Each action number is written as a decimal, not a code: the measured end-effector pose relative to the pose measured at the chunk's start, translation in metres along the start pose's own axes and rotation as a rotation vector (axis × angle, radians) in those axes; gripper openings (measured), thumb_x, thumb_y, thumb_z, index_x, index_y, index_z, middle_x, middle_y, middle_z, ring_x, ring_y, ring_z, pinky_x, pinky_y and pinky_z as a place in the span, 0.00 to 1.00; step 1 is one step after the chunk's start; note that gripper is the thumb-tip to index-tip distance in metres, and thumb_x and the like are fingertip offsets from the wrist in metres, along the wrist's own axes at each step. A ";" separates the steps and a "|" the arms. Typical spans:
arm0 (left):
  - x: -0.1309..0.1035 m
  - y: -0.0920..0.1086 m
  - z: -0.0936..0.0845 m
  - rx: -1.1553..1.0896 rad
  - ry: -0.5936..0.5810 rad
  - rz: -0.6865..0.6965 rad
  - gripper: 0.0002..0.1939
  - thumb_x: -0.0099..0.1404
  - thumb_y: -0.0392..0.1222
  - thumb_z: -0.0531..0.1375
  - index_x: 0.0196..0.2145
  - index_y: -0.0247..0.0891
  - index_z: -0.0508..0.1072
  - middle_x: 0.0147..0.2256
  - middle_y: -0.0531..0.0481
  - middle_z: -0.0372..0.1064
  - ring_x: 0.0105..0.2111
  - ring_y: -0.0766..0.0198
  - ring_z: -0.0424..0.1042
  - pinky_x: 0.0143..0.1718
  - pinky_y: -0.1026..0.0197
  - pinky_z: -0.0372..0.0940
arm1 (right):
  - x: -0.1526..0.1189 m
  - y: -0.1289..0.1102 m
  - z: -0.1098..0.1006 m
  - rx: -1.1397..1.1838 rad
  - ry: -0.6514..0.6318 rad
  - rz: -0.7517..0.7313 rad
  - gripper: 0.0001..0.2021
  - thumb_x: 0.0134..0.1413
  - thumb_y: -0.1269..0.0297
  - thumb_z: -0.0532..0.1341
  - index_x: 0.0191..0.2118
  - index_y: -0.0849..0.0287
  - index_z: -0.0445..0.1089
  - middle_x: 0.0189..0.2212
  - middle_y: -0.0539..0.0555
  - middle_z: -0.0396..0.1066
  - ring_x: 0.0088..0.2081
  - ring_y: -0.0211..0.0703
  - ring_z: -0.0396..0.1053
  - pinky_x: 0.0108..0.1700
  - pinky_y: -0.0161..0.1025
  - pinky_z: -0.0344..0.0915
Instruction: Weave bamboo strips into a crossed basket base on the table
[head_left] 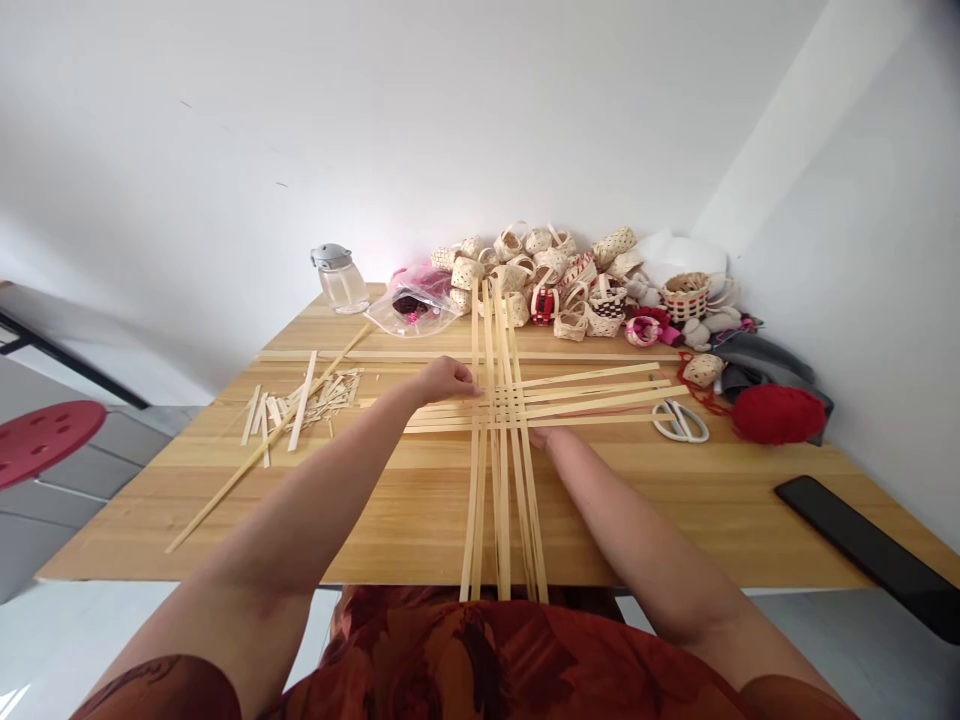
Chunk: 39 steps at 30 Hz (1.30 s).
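Observation:
Pale flat strips (pixel 501 405) cross over and under each other in a woven square at the middle of the wooden table (pixel 630 500). Their long ends spread to the left, right, back and over the front edge. My left hand (pixel 448 378) is closed at the left edge of the weave, its fingertips pinching the strips there. My right hand (pixel 544 438) lies at the lower right corner of the weave, mostly under the strips, so its fingers are hidden.
Small woven baskets (pixel 551 262) are heaped at the back. White scissors (pixel 680 421), red yarn (pixel 778 414) and a black phone (pixel 862 545) lie right. Strip scraps (pixel 330 398), a long stick (pixel 240 473), a bottle (pixel 342 282) and a plastic bag (pixel 415 308) are left.

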<state>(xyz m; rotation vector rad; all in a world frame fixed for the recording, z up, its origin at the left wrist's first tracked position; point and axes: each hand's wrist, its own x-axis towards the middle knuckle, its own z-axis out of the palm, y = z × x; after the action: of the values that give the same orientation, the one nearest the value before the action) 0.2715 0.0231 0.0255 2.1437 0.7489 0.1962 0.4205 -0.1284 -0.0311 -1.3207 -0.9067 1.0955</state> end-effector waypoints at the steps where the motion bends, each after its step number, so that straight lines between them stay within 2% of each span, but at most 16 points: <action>1: 0.000 -0.002 0.001 0.015 0.022 -0.006 0.15 0.46 0.51 0.70 0.22 0.37 0.75 0.18 0.56 0.62 0.22 0.67 0.59 0.24 0.63 0.52 | -0.003 0.001 -0.002 0.001 -0.001 0.027 0.12 0.59 0.58 0.64 0.48 0.51 0.74 0.42 0.56 0.77 0.45 0.49 0.73 0.49 0.49 0.71; 5: 0.000 -0.005 0.004 0.071 0.140 -0.039 0.14 0.52 0.51 0.68 0.21 0.37 0.77 0.17 0.54 0.65 0.21 0.66 0.61 0.24 0.62 0.54 | -0.025 0.006 -0.018 -0.029 0.015 0.135 0.10 0.54 0.58 0.67 0.42 0.52 0.75 0.36 0.54 0.78 0.38 0.45 0.73 0.39 0.44 0.73; 8: -0.001 -0.008 0.004 0.100 0.243 -0.056 0.09 0.56 0.45 0.65 0.24 0.38 0.79 0.21 0.50 0.72 0.24 0.63 0.67 0.27 0.62 0.59 | -0.059 0.004 -0.040 -0.090 0.044 0.211 0.08 0.51 0.60 0.68 0.35 0.57 0.75 0.33 0.55 0.77 0.31 0.41 0.72 0.28 0.36 0.70; 10: -0.002 -0.010 0.002 0.113 0.311 -0.067 0.07 0.56 0.43 0.65 0.26 0.38 0.81 0.24 0.49 0.75 0.27 0.60 0.69 0.31 0.61 0.60 | -0.089 -0.002 -0.059 -0.191 0.078 0.256 0.11 0.52 0.59 0.68 0.39 0.59 0.75 0.35 0.57 0.76 0.31 0.40 0.72 0.25 0.33 0.67; 11: -0.003 -0.011 0.001 0.119 0.343 -0.075 0.07 0.57 0.42 0.65 0.27 0.38 0.81 0.25 0.48 0.75 0.28 0.59 0.70 0.32 0.60 0.61 | -0.104 -0.005 -0.069 -0.281 0.069 0.278 0.15 0.53 0.58 0.66 0.45 0.58 0.75 0.37 0.57 0.76 0.31 0.40 0.72 0.24 0.32 0.66; 13: -0.004 -0.013 -0.002 0.121 0.397 -0.090 0.07 0.58 0.43 0.65 0.28 0.38 0.82 0.25 0.47 0.75 0.29 0.58 0.71 0.33 0.59 0.61 | -0.132 -0.013 -0.089 -0.458 0.045 0.313 0.18 0.54 0.55 0.65 0.48 0.58 0.74 0.36 0.56 0.76 0.30 0.39 0.71 0.22 0.31 0.62; 15: -0.005 -0.013 -0.004 0.116 0.440 -0.096 0.09 0.60 0.44 0.64 0.31 0.38 0.82 0.25 0.48 0.75 0.30 0.57 0.72 0.35 0.59 0.62 | -0.154 -0.021 -0.104 -0.595 0.042 0.316 0.20 0.54 0.53 0.63 0.49 0.57 0.75 0.36 0.56 0.76 0.30 0.41 0.72 0.24 0.33 0.63; 18: -0.008 -0.007 -0.005 0.073 0.503 -0.084 0.11 0.61 0.46 0.63 0.35 0.38 0.83 0.28 0.48 0.77 0.30 0.58 0.72 0.36 0.59 0.63 | -0.173 -0.035 -0.114 -0.777 0.097 0.222 0.17 0.56 0.52 0.61 0.46 0.56 0.77 0.37 0.55 0.77 0.33 0.43 0.73 0.34 0.38 0.68; 20: -0.011 0.002 -0.002 0.012 0.519 -0.039 0.12 0.61 0.48 0.64 0.35 0.38 0.82 0.29 0.48 0.77 0.30 0.59 0.72 0.35 0.60 0.64 | -0.176 -0.048 -0.110 -0.889 0.150 0.163 0.17 0.58 0.52 0.59 0.46 0.55 0.77 0.33 0.53 0.77 0.32 0.44 0.72 0.36 0.40 0.68; 22: -0.017 0.015 0.004 -0.055 0.481 0.047 0.12 0.60 0.49 0.65 0.34 0.38 0.82 0.31 0.48 0.78 0.30 0.60 0.73 0.35 0.60 0.64 | -0.174 -0.065 -0.097 -0.921 0.157 0.094 0.17 0.60 0.52 0.58 0.47 0.54 0.76 0.29 0.51 0.75 0.30 0.43 0.71 0.35 0.40 0.66; 27: -0.036 0.048 0.029 -0.108 0.245 0.276 0.12 0.56 0.48 0.68 0.35 0.39 0.82 0.33 0.47 0.78 0.31 0.62 0.73 0.33 0.62 0.65 | -0.152 -0.102 -0.052 -0.765 0.038 -0.157 0.16 0.61 0.54 0.59 0.48 0.55 0.76 0.34 0.53 0.77 0.36 0.43 0.73 0.37 0.38 0.67; 31: -0.048 0.057 0.048 -0.038 0.117 0.396 0.13 0.52 0.47 0.70 0.34 0.38 0.80 0.31 0.49 0.75 0.31 0.64 0.71 0.32 0.64 0.64 | -0.116 -0.105 -0.024 -0.602 -0.106 -0.222 0.15 0.62 0.61 0.57 0.50 0.57 0.74 0.38 0.54 0.77 0.30 0.37 0.72 0.34 0.36 0.69; 35: -0.052 0.049 0.062 -0.079 0.139 0.339 0.14 0.54 0.50 0.67 0.29 0.35 0.76 0.27 0.52 0.71 0.28 0.65 0.68 0.29 0.65 0.61 | -0.091 -0.101 0.000 -0.614 -0.135 -0.252 0.15 0.62 0.67 0.56 0.51 0.56 0.74 0.39 0.53 0.77 0.24 0.32 0.69 0.30 0.34 0.67; 39: -0.056 0.038 0.063 -0.106 0.222 0.210 0.16 0.59 0.51 0.63 0.26 0.35 0.75 0.22 0.53 0.69 0.25 0.66 0.66 0.26 0.65 0.57 | -0.092 -0.110 0.014 -0.516 -0.234 -0.411 0.16 0.64 0.63 0.57 0.53 0.53 0.74 0.44 0.53 0.75 0.29 0.34 0.71 0.32 0.35 0.70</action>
<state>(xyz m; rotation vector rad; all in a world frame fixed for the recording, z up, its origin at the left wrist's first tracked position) 0.2674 -0.0695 0.0208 2.1179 0.6212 0.5800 0.3926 -0.2057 0.0874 -1.3403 -1.6343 0.7228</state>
